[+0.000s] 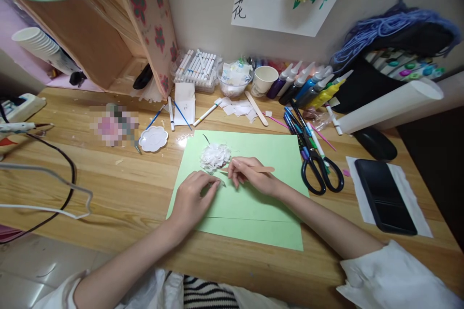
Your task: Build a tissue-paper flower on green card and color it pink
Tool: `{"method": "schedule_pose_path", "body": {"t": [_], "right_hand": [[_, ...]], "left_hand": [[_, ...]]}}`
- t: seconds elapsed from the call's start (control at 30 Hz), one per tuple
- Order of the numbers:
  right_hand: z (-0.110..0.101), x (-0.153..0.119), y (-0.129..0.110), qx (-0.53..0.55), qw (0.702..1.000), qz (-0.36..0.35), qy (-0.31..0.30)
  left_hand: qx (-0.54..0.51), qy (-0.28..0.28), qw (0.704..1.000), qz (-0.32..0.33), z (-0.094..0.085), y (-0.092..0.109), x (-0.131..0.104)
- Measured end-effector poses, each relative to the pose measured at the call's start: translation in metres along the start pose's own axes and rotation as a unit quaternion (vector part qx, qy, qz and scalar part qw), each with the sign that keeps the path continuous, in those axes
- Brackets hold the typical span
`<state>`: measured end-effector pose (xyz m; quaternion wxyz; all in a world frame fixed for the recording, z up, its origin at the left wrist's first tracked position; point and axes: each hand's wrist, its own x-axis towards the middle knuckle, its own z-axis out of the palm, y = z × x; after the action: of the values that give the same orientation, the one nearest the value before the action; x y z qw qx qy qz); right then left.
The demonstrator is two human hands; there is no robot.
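Observation:
A round cluster of small white paper pieces (216, 155) sits on the upper left of a green paper sheet (268, 205). My right hand (253, 175) is closed around a flat wooden craft stick (267, 169), whose narrow tip points left at the cluster's lower edge. Just below the cluster, my left hand (194, 195) has thumb and forefinger pinched together. Between those fingertips a small pale scrap (222, 184) sticks out, probably paper. My left forearm lies over the wooden table's front edge.
Large black scissors (314, 174) and pens lie right of the sheet. Beyond are a phone (386, 195) and a mouse (375, 143). Behind stand a paper cup (265, 81), glue bottles (295, 82), markers (198, 67) and paper squares (239, 107). Cables (72, 169) cross the left side.

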<state>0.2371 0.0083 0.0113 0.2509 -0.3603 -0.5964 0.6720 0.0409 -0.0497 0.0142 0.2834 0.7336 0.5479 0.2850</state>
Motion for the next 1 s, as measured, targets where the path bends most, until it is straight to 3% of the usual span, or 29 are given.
{"method": "schedule_pose_path", "body": {"t": [0.4,0.6,1.0], "right_hand": [[0.007,0.013,0.002,0.006,0.999,-0.046,-0.02],[0.003,0.008,0.006,0.013,0.998,-0.049,0.025],[0.005,0.004,0.008,-0.115,0.991,-0.072,0.018]], "left_hand": [[0.106,0.057,0.993,-0.011,0.008,0.004,0.008],[0.127,0.072,0.989,-0.011,0.005,0.001,0.009],[0.132,0.079,0.988,-0.021,-0.004,-0.007,0.007]]}}
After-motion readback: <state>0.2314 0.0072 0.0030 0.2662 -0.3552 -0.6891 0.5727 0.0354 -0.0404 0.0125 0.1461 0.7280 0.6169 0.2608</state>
